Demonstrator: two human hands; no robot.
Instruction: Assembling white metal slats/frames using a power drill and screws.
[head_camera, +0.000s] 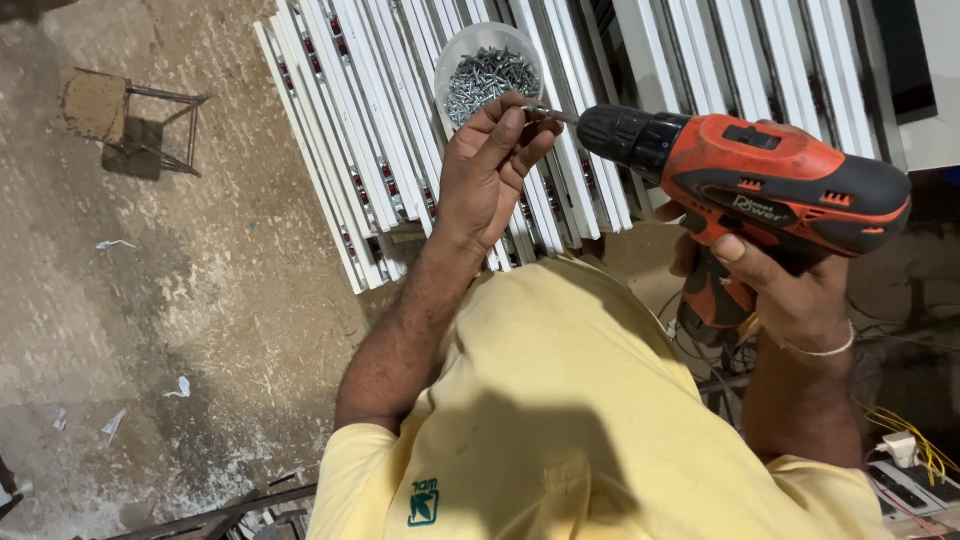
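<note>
My right hand (790, 290) grips the handle of an orange and black cordless drill (760, 180), whose black chuck points left. At the tip of the drill bit, my left hand (490, 170) pinches a small screw (535, 110) between thumb and fingertips. Just beyond the left hand stands a clear plastic bowl (452, 60) filled with several silver screws. It rests on a stack of long white profiles (350, 130). My yellow shirt fills the lower middle of the view.
A dusty concrete floor (150, 300) spreads to the left, with paper scraps and a small metal-legged stool (110, 110). More white profiles (780, 60) lie at the top right. Yellow wires and a white plug (900, 445) lie at the lower right.
</note>
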